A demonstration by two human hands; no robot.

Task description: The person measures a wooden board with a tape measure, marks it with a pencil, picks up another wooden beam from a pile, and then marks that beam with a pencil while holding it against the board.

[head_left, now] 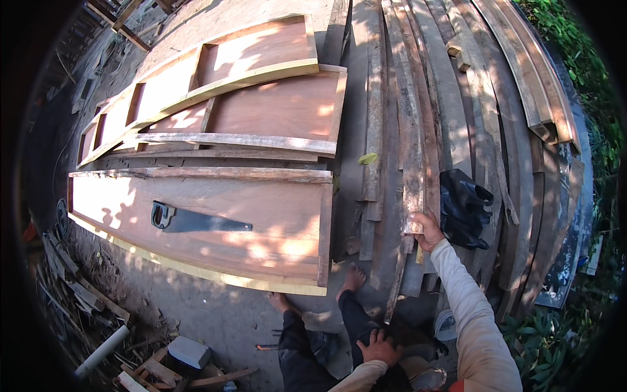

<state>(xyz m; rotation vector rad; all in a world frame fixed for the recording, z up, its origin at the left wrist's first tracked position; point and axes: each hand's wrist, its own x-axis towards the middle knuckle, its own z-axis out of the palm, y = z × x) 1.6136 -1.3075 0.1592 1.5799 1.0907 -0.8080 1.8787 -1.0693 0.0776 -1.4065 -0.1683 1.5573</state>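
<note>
My right hand [426, 230] is closed around the near end of a long, weathered wooden plank [410, 150], thumb and fingers at its edges. The plank lies lengthwise over a stack of similar boards [454, 117] and runs away from me. Beside that hand, to the right, sits a crumpled black plastic bag [465, 208]. My left hand [382, 348] rests on my dark-trousered leg with its fingers spread, holding nothing. A handsaw [202, 219] with a dark handle lies to the left on a shallow wooden panel frame [287, 245], out of reach of both hands.
Two more framed panels [261, 52] lean and overlap beyond the saw. Scrap wood [85, 294] and a pale block [189, 351] lie at lower left. A white bucket [445, 325] stands near my right forearm. Green plants [548, 353] border the right side.
</note>
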